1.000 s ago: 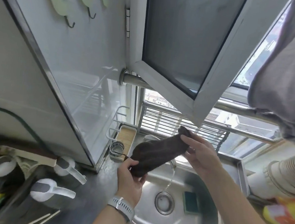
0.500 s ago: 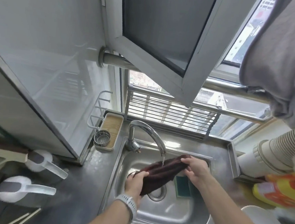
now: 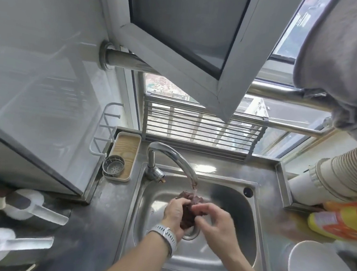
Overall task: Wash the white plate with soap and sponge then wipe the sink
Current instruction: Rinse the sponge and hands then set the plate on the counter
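Note:
Over the steel sink (image 3: 237, 221), my left hand (image 3: 174, 213) and my right hand (image 3: 213, 220) both grip a bunched dark brown cloth (image 3: 187, 211). A thin stream of water from the curved tap (image 3: 171, 156) falls onto the cloth's top. The hands are just above the drain (image 3: 190, 233). The white plate (image 3: 320, 270) stands on the counter at the lower right, apart from both hands. The sponge is hidden behind my right hand.
An orange and yellow bottle (image 3: 341, 223) lies right of the sink, below a stack of paper cups (image 3: 341, 176). A small tray (image 3: 123, 154) with a metal strainer (image 3: 113, 165) sits left of the tap. Two white handled tools (image 3: 29, 205) lie at the left. An open window frame (image 3: 201, 51) hangs overhead.
The cloth was stretched out between my hands above the tap, then lowered into the sink. Now it is bunched up between both hands under the running water.

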